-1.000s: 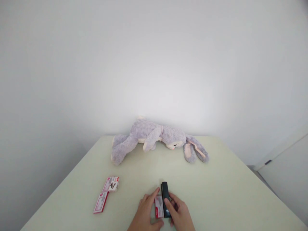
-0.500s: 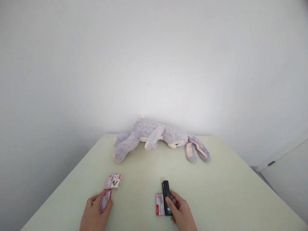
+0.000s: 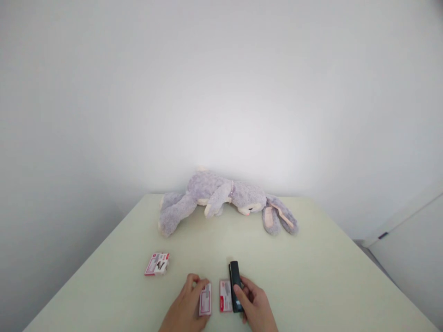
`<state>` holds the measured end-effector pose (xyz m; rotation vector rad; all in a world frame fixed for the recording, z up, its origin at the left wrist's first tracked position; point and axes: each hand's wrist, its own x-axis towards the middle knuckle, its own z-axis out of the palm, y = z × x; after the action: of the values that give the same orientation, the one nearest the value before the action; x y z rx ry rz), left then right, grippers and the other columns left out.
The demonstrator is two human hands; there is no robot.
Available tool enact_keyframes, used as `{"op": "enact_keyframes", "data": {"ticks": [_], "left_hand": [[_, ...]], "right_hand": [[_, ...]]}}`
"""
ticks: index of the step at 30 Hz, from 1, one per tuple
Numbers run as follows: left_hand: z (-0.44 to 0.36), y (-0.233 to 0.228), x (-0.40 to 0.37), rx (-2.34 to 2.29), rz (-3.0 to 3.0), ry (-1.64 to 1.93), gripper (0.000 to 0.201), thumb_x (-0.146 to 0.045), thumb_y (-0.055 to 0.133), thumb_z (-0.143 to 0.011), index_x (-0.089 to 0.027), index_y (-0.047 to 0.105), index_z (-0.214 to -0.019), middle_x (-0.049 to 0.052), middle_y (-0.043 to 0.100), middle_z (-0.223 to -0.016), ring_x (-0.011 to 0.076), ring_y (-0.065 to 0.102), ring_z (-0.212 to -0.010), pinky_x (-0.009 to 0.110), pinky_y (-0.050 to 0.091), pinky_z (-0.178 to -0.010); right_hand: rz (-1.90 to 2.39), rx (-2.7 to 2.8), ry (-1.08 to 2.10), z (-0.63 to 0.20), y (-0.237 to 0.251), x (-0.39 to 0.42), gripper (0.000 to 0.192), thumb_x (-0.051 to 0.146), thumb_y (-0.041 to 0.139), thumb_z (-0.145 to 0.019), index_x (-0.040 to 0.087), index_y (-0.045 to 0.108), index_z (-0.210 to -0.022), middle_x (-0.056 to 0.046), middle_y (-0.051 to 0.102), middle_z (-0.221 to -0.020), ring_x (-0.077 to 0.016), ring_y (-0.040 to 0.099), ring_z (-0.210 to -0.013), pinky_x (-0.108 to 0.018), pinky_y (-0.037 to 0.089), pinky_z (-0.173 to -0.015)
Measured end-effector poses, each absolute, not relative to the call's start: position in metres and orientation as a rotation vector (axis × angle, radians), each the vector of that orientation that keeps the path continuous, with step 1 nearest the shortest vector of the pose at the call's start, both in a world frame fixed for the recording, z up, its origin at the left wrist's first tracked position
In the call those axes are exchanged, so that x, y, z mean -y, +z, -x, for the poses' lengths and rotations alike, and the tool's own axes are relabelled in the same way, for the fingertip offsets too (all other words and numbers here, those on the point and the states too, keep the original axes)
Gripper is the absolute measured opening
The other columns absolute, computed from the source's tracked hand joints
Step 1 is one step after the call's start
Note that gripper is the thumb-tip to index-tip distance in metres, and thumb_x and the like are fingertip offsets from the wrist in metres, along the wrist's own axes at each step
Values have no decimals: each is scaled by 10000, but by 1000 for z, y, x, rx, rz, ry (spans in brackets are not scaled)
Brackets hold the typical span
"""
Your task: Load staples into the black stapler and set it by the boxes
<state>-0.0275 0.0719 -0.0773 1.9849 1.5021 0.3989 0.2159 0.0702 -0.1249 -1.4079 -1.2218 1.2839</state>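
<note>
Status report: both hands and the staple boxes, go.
Left hand grips small red-and-white box. Right hand on black stapler; second red-and-white box alongside it. Nothing between them.

Our wrists run off the bottom edge, and the tabletop's (image 3: 311,276) near edge is cut off there too. Our right hand (image 3: 254,306) covers the black stapler's (image 3: 235,283) near end. Print on the small boxes (image 3: 157,264) is too small to read.

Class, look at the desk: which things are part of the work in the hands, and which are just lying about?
In hand:
left hand holding a small red-and-white box
right hand gripping the black stapler
second red-and-white box lying beside the stapler

Lying about:
plush rabbit
opened box on the table
</note>
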Motion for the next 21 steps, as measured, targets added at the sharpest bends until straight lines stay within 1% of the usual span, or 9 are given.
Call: {"op": "enact_keyframes", "data": {"ticks": [3,7,11,13,15,16,17,19,21], "left_hand": [[16,-59,-82,-1465,-2083,475,618,-157,669,-605,-262,623,-1212,76,543,-1356,275,503,-1294,361,387,-1131],[-14,-49,-88,-1328,-2102,479,563,-212,720,-624,-265,630,-1177,53,640,-1223,271,543,-1164,364,414,-1052],[-39,-58,-87,-1280,-2092,473,539,-213,756,-607,-268,655,-1134,40,673,-1165,272,562,-1116,371,423,-1031],[-41,-65,-86,-1269,-2097,469,617,-263,819,-589,-269,654,-1183,51,669,-1219,290,559,-1150,391,427,-1047],[-32,-73,-88,-1251,-2107,512,768,-382,866,-603,-282,606,-1319,70,622,-1353,312,527,-1245,420,415,-1096],[-22,-75,-91,-1269,-2111,574,768,-447,837,-669,-294,574,-1374,70,589,-1413,310,500,-1298,431,400,-1125],[-9,-77,-97,-1316,-2110,661,685,-495,757,-772,-307,558,-1399,64,566,-1450,297,477,-1338,442,380,-1153],[28,-77,-111,-1521,-2078,866,413,-453,458,-983,-320,605,-1346,39,591,-1428,248,479,-1353,454,360,-1179],[74,-73,-128,-1784,-2034,949,441,-387,323,-1006,-293,659,-1275,28,650,-1359,233,531,-1302,452,397,-1156]], "right_hand": [[1403,1224,1285,-216,-127,-71,762,759,585,-847,138,667,-1281,79,397,-647,-64,369,-411,-189,365,-329],[1411,1237,1284,-216,-127,-71,770,772,575,-841,131,682,-1254,68,427,-642,-71,398,-401,-192,356,-332],[1404,1258,1286,-216,-128,-69,777,767,562,-853,119,681,-1265,61,436,-633,-84,420,-419,-193,369,-341],[1400,1259,1273,-215,-128,-68,780,767,564,-851,125,678,-1279,61,432,-637,-86,416,-427,-198,383,-345],[1394,1263,1260,-215,-127,-68,762,758,575,-850,136,684,-1277,62,430,-633,-88,417,-435,-200,393,-351],[1392,1262,1260,-215,-126,-68,753,753,578,-852,142,685,-1277,64,424,-627,-88,416,-435,-199,396,-352],[1388,1259,1269,-214,-126,-68,750,751,584,-850,144,685,-1279,68,414,-623,-87,412,-435,-198,400,-351],[1390,1233,1291,-214,-125,-67,769,759,586,-843,140,676,-1292,75,390,-627,-81,396,-429,-198,407,-343],[1389,1215,1295,-214,-125,-67,781,763,590,-839,131,673,-1290,75,382,-641,-78,392,-440,-196,420,-341]]}}
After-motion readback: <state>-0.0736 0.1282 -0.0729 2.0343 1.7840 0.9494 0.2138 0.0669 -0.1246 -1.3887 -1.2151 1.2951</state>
